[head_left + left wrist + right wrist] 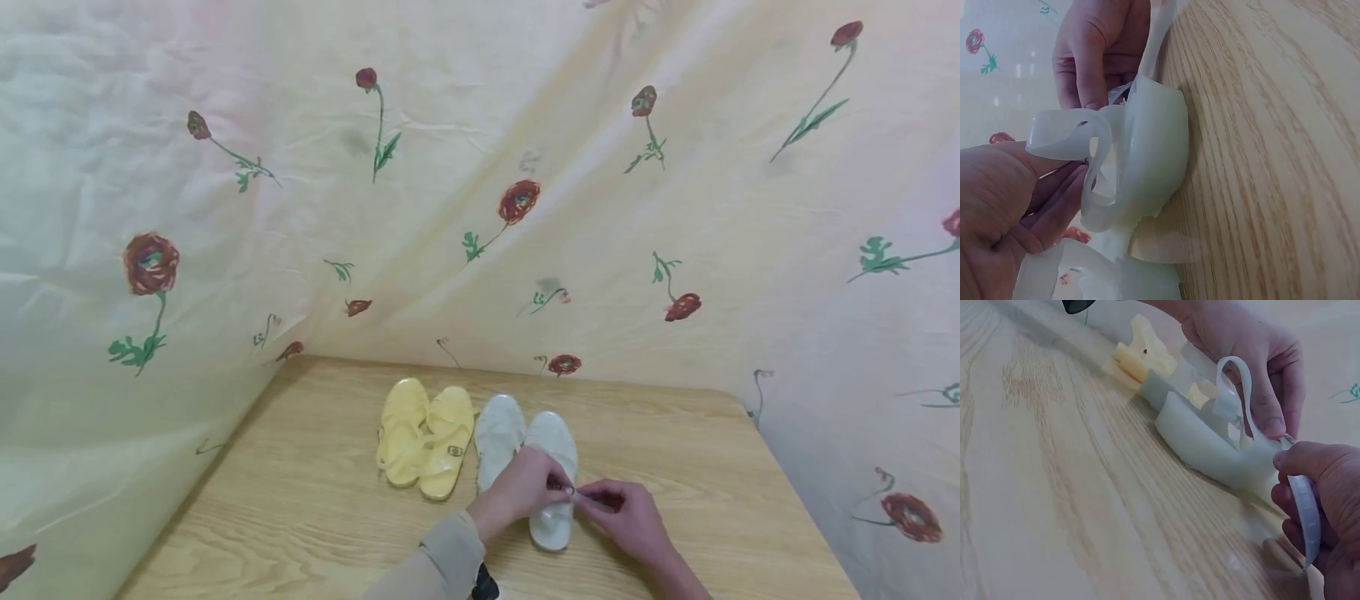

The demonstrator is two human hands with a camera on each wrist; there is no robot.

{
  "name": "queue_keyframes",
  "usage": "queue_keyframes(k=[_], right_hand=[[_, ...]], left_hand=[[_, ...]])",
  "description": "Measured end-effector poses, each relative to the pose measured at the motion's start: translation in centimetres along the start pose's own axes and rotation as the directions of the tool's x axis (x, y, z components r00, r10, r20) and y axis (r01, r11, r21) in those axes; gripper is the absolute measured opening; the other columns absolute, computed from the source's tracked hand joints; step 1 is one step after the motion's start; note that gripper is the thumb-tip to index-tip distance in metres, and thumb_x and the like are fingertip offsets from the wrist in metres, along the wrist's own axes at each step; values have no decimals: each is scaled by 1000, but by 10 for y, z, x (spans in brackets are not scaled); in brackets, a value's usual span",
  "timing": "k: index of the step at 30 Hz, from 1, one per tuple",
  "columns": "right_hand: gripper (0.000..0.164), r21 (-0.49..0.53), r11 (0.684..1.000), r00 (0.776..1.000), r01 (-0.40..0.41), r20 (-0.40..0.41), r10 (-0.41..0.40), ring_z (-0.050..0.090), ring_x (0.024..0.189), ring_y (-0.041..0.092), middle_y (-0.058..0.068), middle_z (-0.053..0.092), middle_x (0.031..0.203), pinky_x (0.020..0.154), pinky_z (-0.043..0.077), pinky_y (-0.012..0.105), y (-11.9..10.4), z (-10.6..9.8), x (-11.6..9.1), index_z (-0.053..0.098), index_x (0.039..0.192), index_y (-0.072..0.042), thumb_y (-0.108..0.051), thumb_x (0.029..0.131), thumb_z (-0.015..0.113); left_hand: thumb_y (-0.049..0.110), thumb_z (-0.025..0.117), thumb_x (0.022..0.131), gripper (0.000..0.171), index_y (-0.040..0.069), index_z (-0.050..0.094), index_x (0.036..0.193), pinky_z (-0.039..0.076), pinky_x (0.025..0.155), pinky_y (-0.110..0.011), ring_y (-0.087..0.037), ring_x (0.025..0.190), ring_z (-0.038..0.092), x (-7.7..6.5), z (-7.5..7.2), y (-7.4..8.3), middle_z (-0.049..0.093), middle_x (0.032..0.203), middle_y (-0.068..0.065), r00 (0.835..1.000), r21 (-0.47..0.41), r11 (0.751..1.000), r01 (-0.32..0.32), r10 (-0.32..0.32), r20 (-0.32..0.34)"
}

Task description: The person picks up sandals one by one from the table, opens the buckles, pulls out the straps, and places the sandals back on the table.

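Observation:
A whitish translucent sandal stands sole down on the wooden table, the right one of a pair. Over its side, my left hand pinches a small buckle between thumb and fingers. From the right, my right hand grips the sandal's pale ankle strap, its end running down across the fingers. The fingertips of both hands meet at the buckle. A looped band rises from the sandal close to my left hand. The other white sandal lies just left, partly behind that hand.
A pair of yellow sandals, the left one and the right one, lies left of the white pair. Flowered cloth hangs around the table at the back and sides. A dark object shows beside my left sleeve.

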State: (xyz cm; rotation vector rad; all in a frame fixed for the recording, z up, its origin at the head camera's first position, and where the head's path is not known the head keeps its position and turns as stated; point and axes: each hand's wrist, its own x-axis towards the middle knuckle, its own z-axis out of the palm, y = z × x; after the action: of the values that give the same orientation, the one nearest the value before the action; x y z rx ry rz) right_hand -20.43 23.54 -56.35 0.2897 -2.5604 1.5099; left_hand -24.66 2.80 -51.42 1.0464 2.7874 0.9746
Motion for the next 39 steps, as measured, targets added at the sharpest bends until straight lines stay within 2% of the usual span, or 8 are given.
queue_keyframes(k=[7, 12, 18, 20, 24, 32, 35, 39], right_hand=[[14, 11, 999, 999, 42, -22, -42, 71, 81, -3, 6, 82, 88, 74, 60, 17, 8, 2, 0, 82, 93, -7, -1, 82, 88], [13, 29, 998, 998, 55, -17, -55, 72, 81, -3, 13, 82, 90, 74, 60, 16, 2, 1, 1, 83, 94, -5, -1, 83, 88], [19, 5, 998, 998, 61, 1, -61, 72, 85, -2, 3, 83, 94, 76, 60, 17, 1, -1, -1, 83, 100, -11, -7, 84, 90], [20, -27, 995, 996, 92, 2, -92, 72, 85, -1, 1, 82, 94, 76, 60, 17, 3, -1, -2, 82, 101, -13, -7, 84, 89], [20, -59, 987, 988, 148, -28, -150, 73, 84, 2, 2, 83, 91, 75, 60, 15, 7, 2, -3, 83, 96, -13, -1, 82, 89], [24, -33, 974, 970, 226, -83, -228, 72, 83, -1, 7, 82, 89, 75, 58, 11, 7, 6, -3, 84, 94, -6, 8, 76, 89], [23, -12, 973, 969, 232, -82, -232, 72, 85, -1, 7, 82, 91, 75, 59, 13, 6, 6, -2, 84, 96, -7, 8, 78, 88], [21, -17, 975, 971, 220, -97, -221, 73, 85, -2, 5, 83, 91, 76, 59, 12, 5, 6, -3, 83, 96, -10, 3, 81, 89]], left_hand=[[19, 91, 86, 8, 15, 84, 90, 46, 67, -1, 13, 67, 59, 3, 2, 2, 81, 82, 8, 1000, 15, 1000, -12, 12, -3], [18, 90, 86, 10, 13, 84, 93, 48, 68, -4, 11, 68, 59, 3, 2, 1, 81, 84, 5, 1000, -31, 1000, -1, 1, 17], [20, 89, 87, 7, 16, 84, 89, 48, 69, -3, 11, 69, 60, 3, 1, -2, 80, 82, 9, 1000, -1, 1000, 4, -4, 7], [18, 88, 88, 6, 15, 84, 89, 48, 68, -3, 11, 69, 60, 2, 0, -3, 80, 82, 9, 1000, -4, 1000, 7, -7, 14], [14, 87, 89, 5, 12, 83, 92, 48, 68, -4, 10, 69, 60, 2, -2, -2, 80, 83, 6, 999, -42, 999, 10, -8, 48], [13, 88, 87, 7, 13, 84, 94, 48, 69, -4, 10, 70, 61, 4, -3, 0, 81, 84, 6, 998, -9, 1000, -10, 11, 55], [14, 88, 88, 7, 14, 84, 93, 48, 69, -3, 10, 70, 62, 3, -3, -1, 81, 84, 7, 999, 4, 1000, -13, 12, 46], [14, 86, 90, 5, 12, 84, 94, 49, 71, -4, 10, 72, 63, 2, -3, -4, 81, 86, 6, 998, -47, 999, 12, -9, 67]])
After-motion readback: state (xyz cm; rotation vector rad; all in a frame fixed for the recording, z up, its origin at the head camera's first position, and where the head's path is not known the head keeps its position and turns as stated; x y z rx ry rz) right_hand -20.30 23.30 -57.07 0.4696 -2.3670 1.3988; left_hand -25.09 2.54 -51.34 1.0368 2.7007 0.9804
